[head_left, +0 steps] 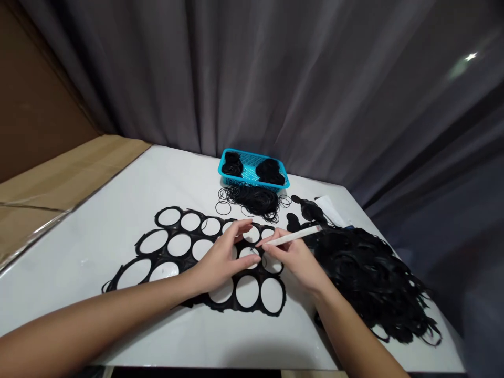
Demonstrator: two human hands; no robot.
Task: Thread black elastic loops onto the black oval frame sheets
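A black rubbery sheet point(260, 274) with rows of large round holes lies flat on the white table point(71, 283). My left hand point(222, 257) rests over its right half, with thumb and fingers spread apart around one of the holes. In my right hand point(297, 260) is a white pen-like tool point(297, 234), pinched between thumb and fingers. Its tip end points down to the left, at the sheet between my hands. A thin dark strand shows near the tip, too small to make out. Thin black rings lie in a loose pile point(255, 199) beyond the sheet.
A blue plastic basket point(249, 171) with two black bundles stands at the back. To the right lies a large heap of black scraps point(362, 278), with a white piece point(331, 210) behind it. A grey curtain point(252, 79) hangs behind; cardboard point(51, 173) borders the left.
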